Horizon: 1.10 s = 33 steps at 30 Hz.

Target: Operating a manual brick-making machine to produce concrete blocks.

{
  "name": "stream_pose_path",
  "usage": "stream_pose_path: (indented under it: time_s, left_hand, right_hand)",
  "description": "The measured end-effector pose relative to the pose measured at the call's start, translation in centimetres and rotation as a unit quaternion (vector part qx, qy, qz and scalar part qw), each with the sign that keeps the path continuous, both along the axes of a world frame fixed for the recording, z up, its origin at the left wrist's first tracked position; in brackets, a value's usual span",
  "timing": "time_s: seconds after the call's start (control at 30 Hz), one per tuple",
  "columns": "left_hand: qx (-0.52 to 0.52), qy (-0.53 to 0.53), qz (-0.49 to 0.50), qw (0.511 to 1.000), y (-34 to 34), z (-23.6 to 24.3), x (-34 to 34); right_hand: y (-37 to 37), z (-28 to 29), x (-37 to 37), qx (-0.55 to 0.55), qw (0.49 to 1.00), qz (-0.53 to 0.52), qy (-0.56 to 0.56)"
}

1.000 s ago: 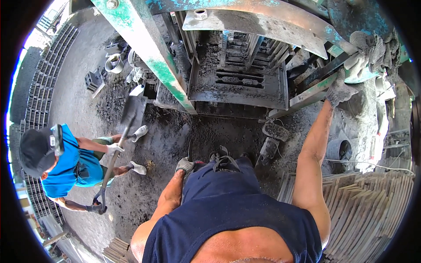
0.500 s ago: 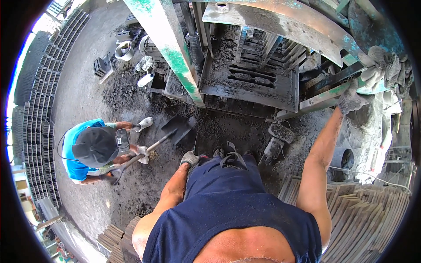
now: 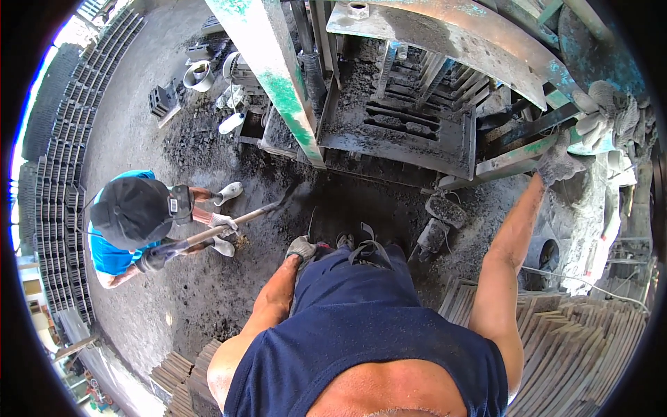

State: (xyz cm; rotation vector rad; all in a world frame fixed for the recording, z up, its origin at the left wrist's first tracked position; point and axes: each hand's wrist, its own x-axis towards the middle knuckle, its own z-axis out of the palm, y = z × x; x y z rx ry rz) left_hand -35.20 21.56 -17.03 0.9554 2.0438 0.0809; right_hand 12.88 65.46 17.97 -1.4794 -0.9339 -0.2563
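Observation:
My left hand (image 3: 301, 248), in a dirty grey work glove, is low beside my left thigh. Its fingers are mostly hidden, and a small red patch shows next to it. My right arm reaches far out to the right. Its gloved hand (image 3: 558, 164) is closed at the end of a green-painted metal beam (image 3: 517, 154) of a block-moulding machine; what it grips is hidden. Several worn grey gloves (image 3: 611, 115) hang just beyond that hand. In front of me stands the machine's mould bed (image 3: 396, 149), slotted and coated with black grit.
A co-worker in a blue shirt (image 3: 111, 254) at left holds a shovel (image 3: 240, 224). Thin boards (image 3: 583, 340) are stacked at right. Concrete blocks (image 3: 164, 101) and a white bucket (image 3: 199, 76) stand beyond the co-worker. A green-white post (image 3: 278, 90) rises before the machine.
The co-worker has shifted left and raised the shovel's handle end; its blade has turned nearly edge-on. My hands have hardly moved.

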Motion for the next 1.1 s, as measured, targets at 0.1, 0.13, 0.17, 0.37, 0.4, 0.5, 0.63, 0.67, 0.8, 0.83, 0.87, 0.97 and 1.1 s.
stream_pose_path:
  time_s: [0.1, 0.13, 0.17, 0.37, 0.4, 0.5, 0.63, 0.67, 0.8, 0.83, 0.87, 0.97, 1.1]
  left_hand:
    - [-0.016, -0.036, 0.002, 0.999, -0.1, 0.2, -0.1]
    - [-0.013, -0.058, 0.010, 0.998, -0.2, 0.2, -0.1]
    - [-0.013, -0.059, 0.007, 0.998, -0.2, 0.3, -0.1]
    - [0.004, 0.010, -0.008, 1.000, -0.8, -0.9, 0.1]
    - [0.002, -0.001, -0.013, 1.000, -0.5, -0.7, 0.1]
    - [-0.027, -0.040, -0.031, 0.998, 0.4, 0.5, 0.0]
    - [0.023, 0.007, -0.018, 1.000, -0.9, -2.7, -0.5]
    - [0.013, -0.005, -0.018, 1.000, -0.3, -2.1, -0.2]
    - [-0.021, -0.051, -0.014, 0.998, 1.0, 0.6, 0.4]
    - [-0.021, -0.050, -0.015, 0.998, 1.0, 0.9, 0.5]
    - [-0.020, -0.061, -0.010, 0.998, 0.9, 1.1, 0.7]
    - [-0.015, -0.068, -0.007, 0.998, 0.9, 2.0, 1.1]
    - [-0.022, -0.073, -0.015, 0.997, 1.4, 3.2, 1.6]
  right_hand:
    - [-1.1, 1.0, -1.4, -0.017, 1.000, -0.002, 0.018]
    - [-0.7, 0.8, -0.9, -0.020, 1.000, -0.021, -0.006]
    - [-0.7, 0.7, -0.9, -0.020, 0.999, -0.024, -0.007]
    - [-0.2, 0.1, -0.3, 0.021, 0.999, -0.007, -0.026]
    - [-0.2, 0.0, -0.1, 0.023, 0.999, -0.017, -0.042]
    - [0.0, 0.1, 0.2, 0.023, 0.997, -0.037, -0.068]
    - [-0.5, 0.9, -1.7, -0.007, 1.000, 0.007, -0.003]
    - [-0.2, 0.3, -0.7, 0.010, 1.000, 0.006, -0.018]
    - [0.7, -0.7, 0.8, 0.047, 0.998, 0.009, -0.036]
    - [0.7, -0.8, 0.9, 0.047, 0.998, 0.008, -0.035]
    - [0.5, -0.5, 0.3, 0.055, 0.998, 0.020, -0.026]
    - [-0.1, 0.1, -0.6, 0.056, 0.998, 0.029, -0.023]
    - [0.0, 0.0, -0.7, 0.074, 0.997, 0.015, -0.020]
